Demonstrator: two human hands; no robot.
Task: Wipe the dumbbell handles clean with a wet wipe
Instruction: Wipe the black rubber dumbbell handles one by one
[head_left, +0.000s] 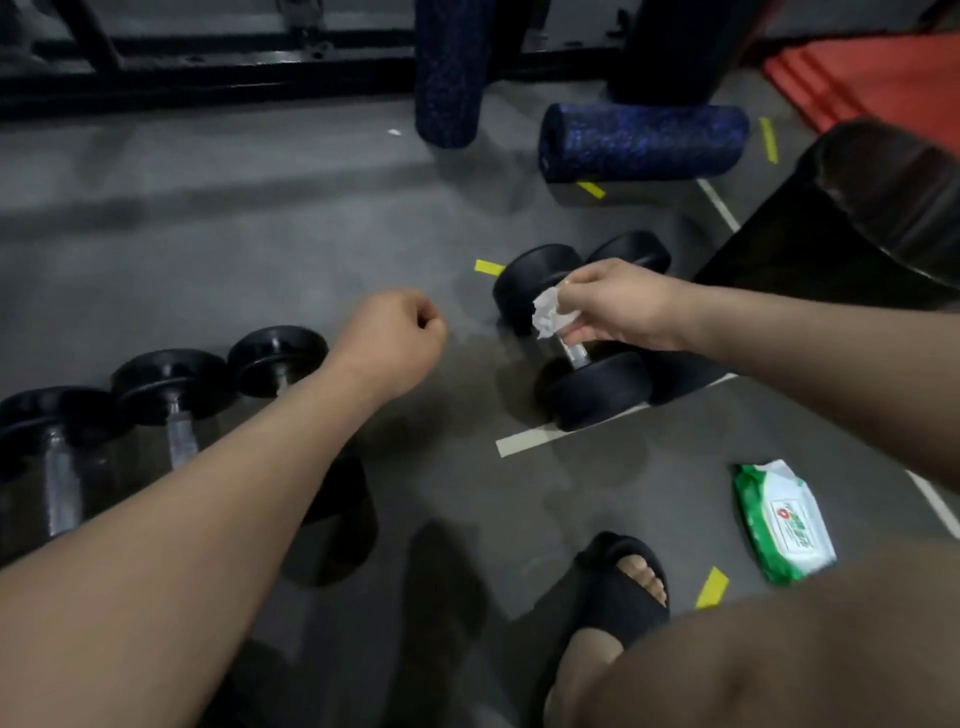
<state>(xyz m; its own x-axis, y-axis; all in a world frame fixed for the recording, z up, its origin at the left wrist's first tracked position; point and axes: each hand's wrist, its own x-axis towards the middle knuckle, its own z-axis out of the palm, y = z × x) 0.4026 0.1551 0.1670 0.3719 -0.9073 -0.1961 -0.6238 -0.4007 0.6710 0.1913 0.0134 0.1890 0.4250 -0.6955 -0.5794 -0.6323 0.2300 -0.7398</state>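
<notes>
Dumbbell (576, 332) handle (575, 354) wiping under way: right hand (618, 306) pinches wipe (548, 312) above it; left hand (400, 338) clenched, empty. Next, likely lower and rub.

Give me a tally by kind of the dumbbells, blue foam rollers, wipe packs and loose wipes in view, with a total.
Black dumbbells with metal handles: 5
Blue speckled foam rollers: 2
Green-and-white wet wipe pack: 1
Crumpled white wipe: 1
Total: 9
</notes>
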